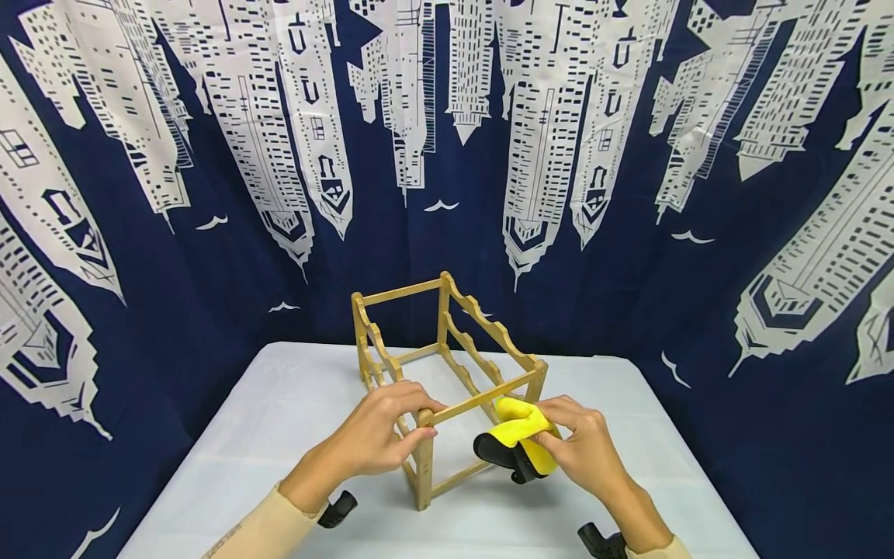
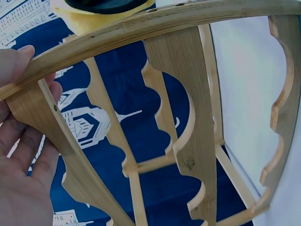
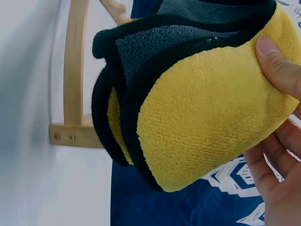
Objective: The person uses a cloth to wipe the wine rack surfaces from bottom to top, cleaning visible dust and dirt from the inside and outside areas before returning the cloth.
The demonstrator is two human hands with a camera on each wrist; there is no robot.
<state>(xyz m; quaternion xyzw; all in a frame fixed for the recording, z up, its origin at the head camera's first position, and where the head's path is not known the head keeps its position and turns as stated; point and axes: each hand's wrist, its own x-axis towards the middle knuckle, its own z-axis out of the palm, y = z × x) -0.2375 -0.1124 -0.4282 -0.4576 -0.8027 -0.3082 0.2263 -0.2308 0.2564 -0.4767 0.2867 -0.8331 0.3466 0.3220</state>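
Placed on white table (image 1: 628,435): one scalloped wooden rack (image 1: 482,398), near table centre, set lengthwise from 5 o'clock to 11 o'clock in head view.

We see our right hand (image 3: 282,162) pinching a folded yellow cloth (image 3: 202,117), thumb on its plush face and the other fingers beneath. Dark edging (image 3: 130,122) borders its grey inner side. Behind it, we find a wooden frame (image 3: 73,66), white worktop (image 3: 28,188) and printed navy fabric (image 3: 141,207).
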